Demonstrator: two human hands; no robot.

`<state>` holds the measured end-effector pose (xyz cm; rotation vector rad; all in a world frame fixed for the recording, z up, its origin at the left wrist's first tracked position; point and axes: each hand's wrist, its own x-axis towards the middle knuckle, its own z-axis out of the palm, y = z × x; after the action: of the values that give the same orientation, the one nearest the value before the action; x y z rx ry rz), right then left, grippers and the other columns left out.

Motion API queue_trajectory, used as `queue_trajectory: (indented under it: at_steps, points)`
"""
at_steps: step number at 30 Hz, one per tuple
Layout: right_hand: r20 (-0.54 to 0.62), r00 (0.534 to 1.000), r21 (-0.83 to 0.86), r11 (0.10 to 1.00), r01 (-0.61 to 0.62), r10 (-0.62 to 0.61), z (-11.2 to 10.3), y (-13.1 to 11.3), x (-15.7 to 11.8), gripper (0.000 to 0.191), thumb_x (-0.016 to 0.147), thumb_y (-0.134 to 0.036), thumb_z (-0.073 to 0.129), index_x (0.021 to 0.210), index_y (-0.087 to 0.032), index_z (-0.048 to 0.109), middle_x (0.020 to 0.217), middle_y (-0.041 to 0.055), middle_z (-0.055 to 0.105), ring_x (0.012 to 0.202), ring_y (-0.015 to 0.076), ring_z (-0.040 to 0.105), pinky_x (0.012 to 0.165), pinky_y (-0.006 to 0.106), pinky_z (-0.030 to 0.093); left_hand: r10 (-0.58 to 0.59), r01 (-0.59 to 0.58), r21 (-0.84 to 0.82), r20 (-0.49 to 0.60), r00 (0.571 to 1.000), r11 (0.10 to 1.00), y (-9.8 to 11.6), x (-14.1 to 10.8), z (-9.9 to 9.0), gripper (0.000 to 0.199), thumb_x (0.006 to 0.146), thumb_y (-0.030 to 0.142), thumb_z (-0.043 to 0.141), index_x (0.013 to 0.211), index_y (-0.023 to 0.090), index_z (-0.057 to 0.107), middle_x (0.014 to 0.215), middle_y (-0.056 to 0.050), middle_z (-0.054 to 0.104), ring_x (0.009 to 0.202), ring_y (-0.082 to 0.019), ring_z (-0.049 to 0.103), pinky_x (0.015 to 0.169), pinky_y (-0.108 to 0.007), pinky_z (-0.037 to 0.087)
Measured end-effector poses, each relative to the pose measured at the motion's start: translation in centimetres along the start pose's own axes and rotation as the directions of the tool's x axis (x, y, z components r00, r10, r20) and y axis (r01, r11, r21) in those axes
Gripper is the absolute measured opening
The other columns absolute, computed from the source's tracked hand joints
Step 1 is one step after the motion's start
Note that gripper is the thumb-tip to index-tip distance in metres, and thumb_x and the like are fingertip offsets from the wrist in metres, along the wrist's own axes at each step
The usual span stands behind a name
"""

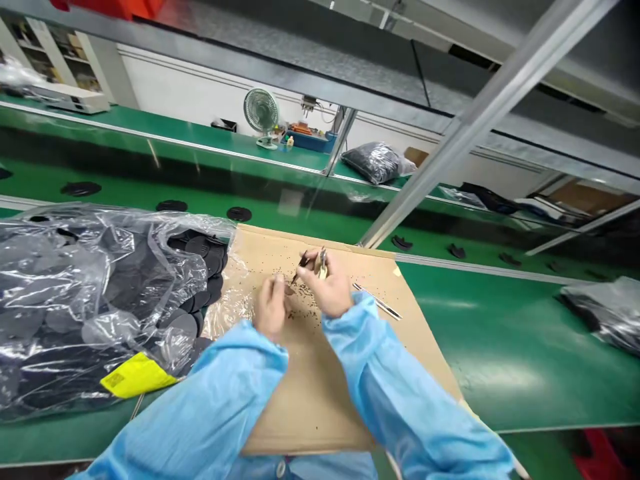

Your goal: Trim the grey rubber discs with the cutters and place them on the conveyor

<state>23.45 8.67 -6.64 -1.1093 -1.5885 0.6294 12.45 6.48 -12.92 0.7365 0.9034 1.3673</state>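
Note:
Both hands are over a brown cardboard sheet (310, 387) strewn with tiny black bits (307, 308). My left hand (271, 308) has its fingers pinched together beside a small dark piece (289, 290); what the fingertips grip is too small to make out. Just right of it, my right hand (327, 283) is closed around a small metal tool (323, 262) with pale handles. A thin dark piece (301, 265) shows at its thumb and fingertips. A pair of slim metal tweezers or rods (377, 301) lies on the cardboard to the right.
At the left, a clear plastic bag (115, 280) holds many black discs (200, 257), with a yellow label (137, 375) near its front. Behind the cardboard, black pieces (239, 214) rest on a green belt (130, 195). A slanted metal post (445, 160) rises behind right.

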Motion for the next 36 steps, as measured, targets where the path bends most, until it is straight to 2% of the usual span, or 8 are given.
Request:
queue_trajectory:
  at_steps: [2,4,8,12,20,27,31,36]
  points:
    - [-0.067,0.998,0.049,0.999,-0.001,0.005,0.8,-0.1,-3.3,0.023,0.075,-0.028,0.065,0.095,-0.021,0.056,0.1,0.006,0.064,0.085,0.0181,0.061,0.078,0.033,0.05,-0.244,0.284,-0.184,0.21,0.947,0.941,0.7,-0.2,-0.1,0.051,0.082,0.064,0.049,0.095,0.015,0.059,0.059,0.001,0.052,0.041,-0.009,0.043,0.035,-0.021,0.03]
    - [-0.09,0.996,0.091,0.996,0.012,-0.004,1.3,0.3,-5.4,0.02,0.077,-0.028,0.064,0.095,-0.022,0.056,0.111,0.0077,0.062,0.092,0.0191,0.061,0.084,0.035,0.05,-0.316,0.411,-0.242,0.35,0.882,0.879,1.1,-0.4,-0.1,0.044,0.079,0.057,0.059,0.089,0.014,0.06,0.057,0.002,0.05,0.041,-0.008,0.043,0.035,-0.019,0.03]
    - [-0.125,0.987,0.042,0.993,0.112,-0.106,1.4,1.9,-6.4,0.023,0.08,-0.03,0.062,0.102,-0.022,0.059,0.126,0.0103,0.054,0.116,0.024,0.053,0.098,0.039,0.044,-0.205,0.271,-0.258,0.256,0.945,0.927,0.9,-0.1,-0.2,0.029,0.069,0.026,0.075,0.09,0.014,0.06,0.07,-0.001,0.059,0.052,-0.007,0.051,0.043,-0.017,0.039]
    - [-0.214,0.975,-0.108,0.993,0.044,-0.067,0.5,3.8,-6.0,0.024,0.085,-0.032,0.056,0.106,-0.021,0.059,0.105,0.0084,0.062,0.096,0.0212,0.06,0.087,0.036,0.048,-0.119,0.127,-0.181,0.054,0.991,0.975,0.6,0.6,-0.6,0.032,0.067,0.023,0.077,0.09,0.015,0.055,0.073,0.0,0.061,0.055,-0.007,0.054,0.047,-0.017,0.043]
    - [-0.022,0.996,-0.458,0.886,0.066,-0.086,-0.3,4.4,-5.9,0.022,0.084,-0.028,0.051,0.1,-0.019,0.064,0.091,0.0089,0.068,0.084,0.024,0.061,0.078,0.036,0.047,-0.177,0.185,-0.236,0.052,0.983,0.954,0.6,1.0,-0.8,0.027,0.071,0.027,0.075,0.085,0.014,0.056,0.072,-0.001,0.062,0.055,-0.008,0.057,0.047,-0.018,0.046]
    - [-0.132,0.982,-0.112,0.982,-0.153,0.138,-0.2,3.8,-5.8,0.024,0.081,-0.035,0.057,0.098,-0.02,0.065,0.086,0.0044,0.069,0.078,0.0204,0.063,0.074,0.033,0.049,-0.118,0.118,-0.19,0.015,0.993,0.975,0.2,0.9,-0.7,0.033,0.062,0.016,0.078,0.09,0.014,0.063,0.089,-0.005,0.068,0.082,-0.017,0.067,0.069,-0.026,0.054]
    - [-0.162,0.958,0.151,0.965,-0.212,0.236,-0.2,3.9,-5.5,0.029,0.08,-0.043,0.059,0.096,-0.018,0.063,0.082,0.0029,0.067,0.075,0.0184,0.061,0.072,0.031,0.048,-0.077,0.077,-0.085,0.007,0.997,0.993,-0.2,0.7,-0.6,0.033,0.051,0.014,0.082,0.077,0.014,0.061,0.096,-0.006,0.068,0.088,-0.019,0.066,0.077,-0.032,0.054]
    - [-0.152,0.949,0.158,0.955,-0.251,0.275,-0.2,4.1,-5.4,0.02,0.075,-0.039,0.06,0.08,-0.019,0.06,0.074,0.0003,0.063,0.068,0.016,0.057,0.067,0.028,0.046,-0.01,0.01,-0.012,0.006,1.0,1.0,-0.5,0.7,-0.5,0.033,0.045,0.019,0.083,0.07,0.013,0.062,0.107,-0.008,0.065,0.089,-0.019,0.064,0.076,-0.033,0.052]
